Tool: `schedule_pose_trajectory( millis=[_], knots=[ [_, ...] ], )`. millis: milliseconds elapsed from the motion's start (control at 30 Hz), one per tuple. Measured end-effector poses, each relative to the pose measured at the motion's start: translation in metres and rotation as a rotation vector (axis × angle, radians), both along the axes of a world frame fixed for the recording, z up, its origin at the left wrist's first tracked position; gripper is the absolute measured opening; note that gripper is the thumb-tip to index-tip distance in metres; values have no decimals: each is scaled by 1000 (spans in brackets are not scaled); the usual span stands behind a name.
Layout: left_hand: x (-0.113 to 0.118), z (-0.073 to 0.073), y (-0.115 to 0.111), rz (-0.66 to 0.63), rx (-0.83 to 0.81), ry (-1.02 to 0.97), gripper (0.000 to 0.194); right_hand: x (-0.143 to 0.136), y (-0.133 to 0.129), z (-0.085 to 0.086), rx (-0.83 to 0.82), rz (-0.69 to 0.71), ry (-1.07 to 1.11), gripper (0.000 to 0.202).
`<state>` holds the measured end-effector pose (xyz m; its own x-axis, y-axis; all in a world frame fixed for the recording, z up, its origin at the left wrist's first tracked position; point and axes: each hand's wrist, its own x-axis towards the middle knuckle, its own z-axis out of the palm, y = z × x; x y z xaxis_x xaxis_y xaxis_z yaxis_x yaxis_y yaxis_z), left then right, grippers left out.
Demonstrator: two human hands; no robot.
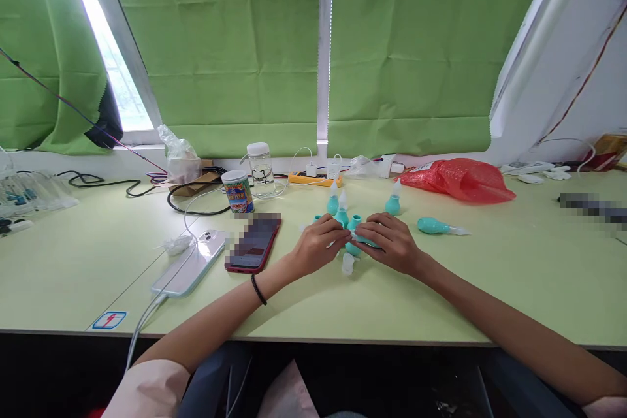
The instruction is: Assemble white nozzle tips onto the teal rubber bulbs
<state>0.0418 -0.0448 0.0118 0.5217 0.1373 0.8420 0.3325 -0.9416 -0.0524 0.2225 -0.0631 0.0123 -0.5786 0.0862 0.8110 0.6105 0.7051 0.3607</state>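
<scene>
My right hand is closed around a teal squeeze bulb, which looks like part of a nasal aspirator. My left hand pinches a small whitish piece at the bulb's end; the fingers hide most of it. Just beyond the hands stand teal bulbs with clear nozzles, such as one aspirator, and an open-necked bulb. A loose clear nozzle piece sits in front of the fingers. Farther right, one aspirator is upright and another lies on its side.
To the left lie a red-edged phone and a pale phone with a white cable across it. Behind them stand a patterned tub and a clear jar. A red bubble-wrap bag rests at the back right of the table.
</scene>
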Motion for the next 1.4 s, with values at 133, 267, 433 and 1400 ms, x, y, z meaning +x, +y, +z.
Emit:
schedule_pose_trajectory(
  millis=[133,267,433,1400],
  knots=[
    [0,4,2,-47,-110,19,12,3,2,0,16,-11,-87,11],
    [-1,7,0,-37,-126,52,15,6,1,0,20,-12,-131,13],
    [-2,7,-1,58,-11,144,16,6,-1,1,41,-31,-127,15],
    [-1,6,-12,88,-363,76,24,-9,-9,6,-511,129,324,14]
  ],
)
